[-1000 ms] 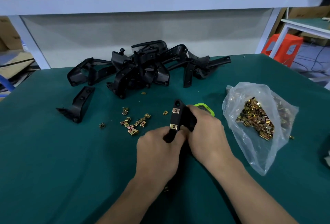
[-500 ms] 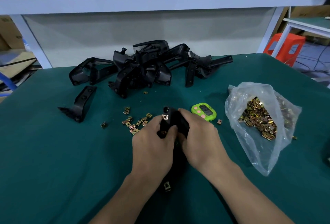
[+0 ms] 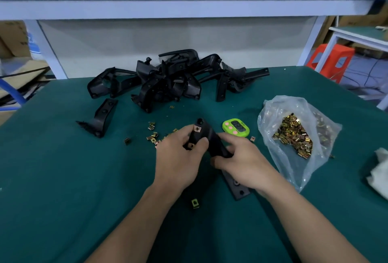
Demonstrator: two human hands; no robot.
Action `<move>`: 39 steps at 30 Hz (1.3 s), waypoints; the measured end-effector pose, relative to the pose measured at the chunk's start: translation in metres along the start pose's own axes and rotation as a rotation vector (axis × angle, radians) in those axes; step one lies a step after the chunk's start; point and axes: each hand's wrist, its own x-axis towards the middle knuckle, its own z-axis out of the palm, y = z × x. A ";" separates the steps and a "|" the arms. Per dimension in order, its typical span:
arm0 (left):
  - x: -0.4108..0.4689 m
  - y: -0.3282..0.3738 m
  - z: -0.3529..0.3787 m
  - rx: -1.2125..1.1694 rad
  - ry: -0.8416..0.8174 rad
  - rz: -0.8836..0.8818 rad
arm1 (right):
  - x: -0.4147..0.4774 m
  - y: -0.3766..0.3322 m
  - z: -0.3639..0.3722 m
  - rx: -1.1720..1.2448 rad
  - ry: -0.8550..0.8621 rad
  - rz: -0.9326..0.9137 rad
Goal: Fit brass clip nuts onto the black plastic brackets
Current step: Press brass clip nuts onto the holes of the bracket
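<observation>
Fingers of left hand (image 3: 178, 162) and right hand (image 3: 243, 164) clamp one bracket (image 3: 210, 139) — long axis slanting, clip-nut end away.

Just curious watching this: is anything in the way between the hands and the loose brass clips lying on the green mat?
Nothing visible. The loose brass clips lie on bare mat just beyond the left hand, which grips the bracket with the right hand.
</observation>
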 end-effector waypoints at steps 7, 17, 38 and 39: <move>0.007 0.040 0.001 -0.223 0.136 -0.152 | -0.050 -0.013 -0.026 0.339 -0.055 0.022; -0.043 0.133 0.081 -0.333 -0.287 -0.144 | -0.180 0.009 -0.100 0.776 0.306 0.185; -0.313 0.268 0.368 -0.652 -1.610 -0.949 | -0.482 0.169 -0.233 1.207 1.544 0.530; -0.315 0.271 0.371 -0.606 -1.569 -0.932 | -0.485 0.177 -0.253 1.240 1.586 0.490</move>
